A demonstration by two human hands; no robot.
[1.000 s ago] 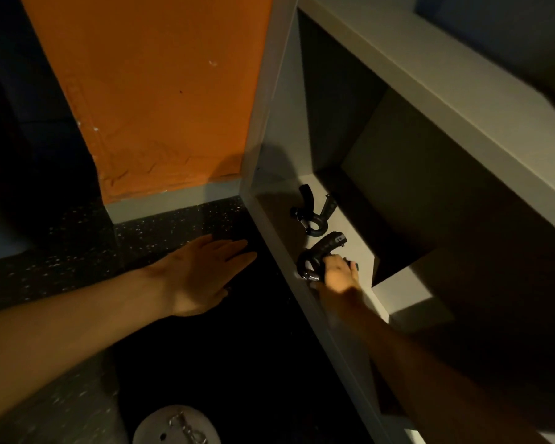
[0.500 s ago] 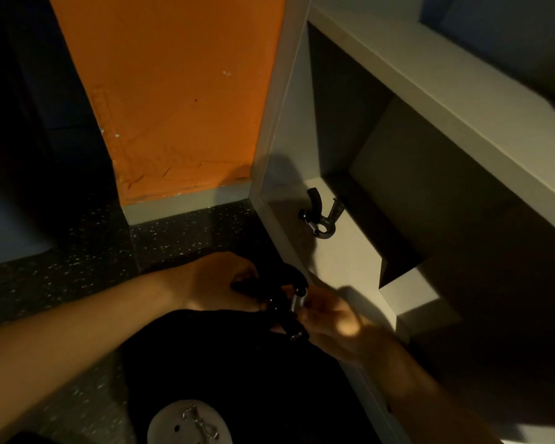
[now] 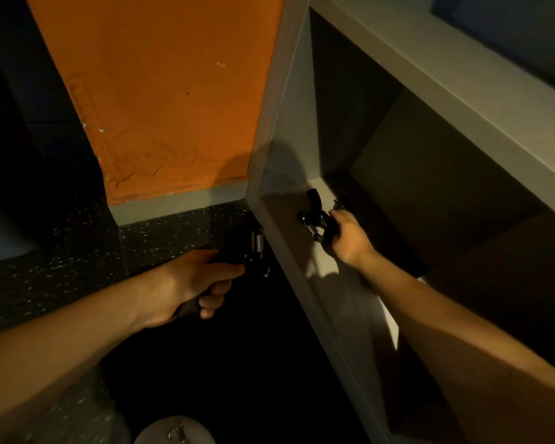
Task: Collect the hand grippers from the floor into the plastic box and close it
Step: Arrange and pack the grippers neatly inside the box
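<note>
right hand (image 3: 346, 240) fingers curled round second hand gripper (image 3: 313, 219) on cabinet shelf (image 3: 326, 283), handles pointing away from wrist | left hand (image 3: 189, 283) grips first hand gripper (image 3: 252, 251) above floor (image 3: 77, 251) | plastic box unseen

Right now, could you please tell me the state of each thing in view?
Left hand, curled round the near hand gripper.
Near hand gripper, held above the dark floor, spring showing.
Right hand, gripping the far hand gripper.
Far hand gripper, inside the cabinet, one handle free.
Plastic box, not in view.
</note>
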